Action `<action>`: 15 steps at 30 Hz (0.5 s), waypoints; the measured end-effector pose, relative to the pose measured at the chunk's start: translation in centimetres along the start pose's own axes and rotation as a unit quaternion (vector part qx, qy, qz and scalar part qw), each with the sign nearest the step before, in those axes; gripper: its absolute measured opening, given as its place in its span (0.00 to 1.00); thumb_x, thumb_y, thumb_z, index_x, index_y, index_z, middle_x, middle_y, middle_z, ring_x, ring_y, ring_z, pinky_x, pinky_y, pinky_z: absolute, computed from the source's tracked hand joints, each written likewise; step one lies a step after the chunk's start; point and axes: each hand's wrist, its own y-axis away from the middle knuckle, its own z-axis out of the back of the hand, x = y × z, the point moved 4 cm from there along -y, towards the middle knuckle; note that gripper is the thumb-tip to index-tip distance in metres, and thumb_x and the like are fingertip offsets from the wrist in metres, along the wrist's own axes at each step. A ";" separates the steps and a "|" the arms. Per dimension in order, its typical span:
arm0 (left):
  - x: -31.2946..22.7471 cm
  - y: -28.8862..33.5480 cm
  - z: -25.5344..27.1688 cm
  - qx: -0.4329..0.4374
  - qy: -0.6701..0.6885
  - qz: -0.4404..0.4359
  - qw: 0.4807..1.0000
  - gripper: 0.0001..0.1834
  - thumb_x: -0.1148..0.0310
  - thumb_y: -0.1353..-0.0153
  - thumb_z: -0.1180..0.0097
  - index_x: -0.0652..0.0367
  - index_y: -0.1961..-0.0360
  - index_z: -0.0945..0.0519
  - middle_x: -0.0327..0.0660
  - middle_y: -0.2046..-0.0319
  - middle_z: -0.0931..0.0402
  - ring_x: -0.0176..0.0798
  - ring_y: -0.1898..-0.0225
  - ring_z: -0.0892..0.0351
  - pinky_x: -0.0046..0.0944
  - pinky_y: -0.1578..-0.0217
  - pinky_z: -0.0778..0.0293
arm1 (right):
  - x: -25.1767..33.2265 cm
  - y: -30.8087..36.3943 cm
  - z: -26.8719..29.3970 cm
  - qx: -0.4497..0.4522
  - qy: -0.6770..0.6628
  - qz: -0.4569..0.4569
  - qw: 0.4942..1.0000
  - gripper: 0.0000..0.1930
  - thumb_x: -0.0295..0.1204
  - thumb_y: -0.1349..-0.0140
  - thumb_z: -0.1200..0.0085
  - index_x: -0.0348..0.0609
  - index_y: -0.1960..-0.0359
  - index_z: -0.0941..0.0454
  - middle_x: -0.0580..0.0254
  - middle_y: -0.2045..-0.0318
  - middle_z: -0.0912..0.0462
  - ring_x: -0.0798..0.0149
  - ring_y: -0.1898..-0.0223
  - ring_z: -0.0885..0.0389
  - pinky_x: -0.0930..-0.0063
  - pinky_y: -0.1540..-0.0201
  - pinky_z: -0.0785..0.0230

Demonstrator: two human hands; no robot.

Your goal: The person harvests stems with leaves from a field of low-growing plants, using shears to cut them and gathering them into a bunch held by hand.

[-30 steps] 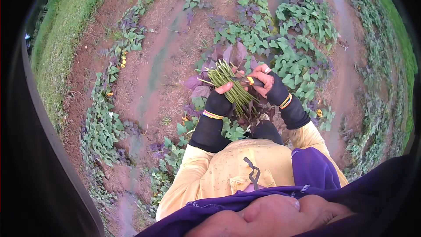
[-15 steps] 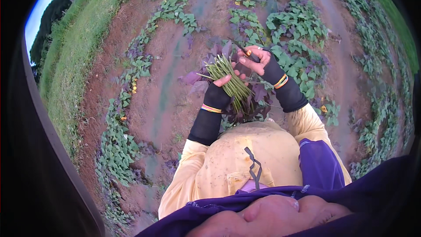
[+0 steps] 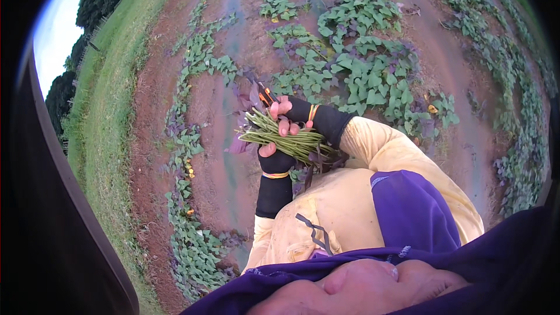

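Observation:
My left hand, in a black fingerless sleeve, is wrapped round a bundle of cut green leafy stems from below, its thumb over the near side. Purple leaves stick out at the far left of the bundle, and more dark leaves hang at its other end by my shirt. Across the top lies my right hand, fingers bent down against the stems. It also grips a slim black-and-orange hand tool, pointing up and away; its exact kind is not clear. Leaves and fingers partly hide the tool.
Rows of green and purple leafy vines spread over reddish soil ahead and to the right. Another vine row runs along the left, beside a grassy strip. Trees stand at the far left.
Both hands and the bundle have shifted left in view. My right hand has come down from above the stems onto them, still with the tool. The bundle now lies flatter.

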 end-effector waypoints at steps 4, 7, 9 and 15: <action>0.3 -2.1 -2.7 -0.059 -0.092 -0.006 0.994 0.34 0.70 0.52 0.38 0.54 0.42 0.37 0.35 0.64 0.31 0.41 0.55 0.29 0.60 0.36 0.49 | -1.5 -2.7 0.8 0.025 -0.046 0.087 0.995 0.10 0.39 0.39 0.48 0.47 0.64 0.23 0.70 0.69 0.20 0.76 0.68 0.22 0.79 0.68 0.31; 2.0 -4.5 -3.9 -0.109 -0.119 -0.029 0.986 0.22 0.74 0.46 0.43 0.54 0.51 0.34 0.37 0.65 0.31 0.39 0.59 0.29 0.55 0.41 0.39 | -0.9 -4.2 3.6 0.016 -0.070 0.193 0.979 0.13 0.41 0.39 0.47 0.45 0.63 0.23 0.69 0.69 0.19 0.74 0.71 0.22 0.77 0.72 0.30; 1.8 -5.1 -3.0 -0.132 -0.103 -0.034 0.985 0.17 0.74 0.41 0.47 0.55 0.51 0.34 0.36 0.68 0.33 0.36 0.64 0.32 0.51 0.47 0.35 | 0.9 -3.5 4.4 -0.032 -0.068 0.229 0.970 0.14 0.42 0.39 0.45 0.44 0.63 0.23 0.68 0.69 0.19 0.72 0.73 0.21 0.76 0.75 0.30; -1.1 -2.6 1.7 -0.166 -0.274 0.051 0.946 0.12 0.72 0.38 0.51 0.59 0.53 0.31 0.37 0.72 0.35 0.35 0.68 0.33 0.46 0.56 0.32 | 6.0 5.3 2.8 -0.175 0.065 0.302 0.935 0.14 0.38 0.43 0.40 0.38 0.68 0.25 0.66 0.75 0.22 0.69 0.72 0.21 0.74 0.70 0.29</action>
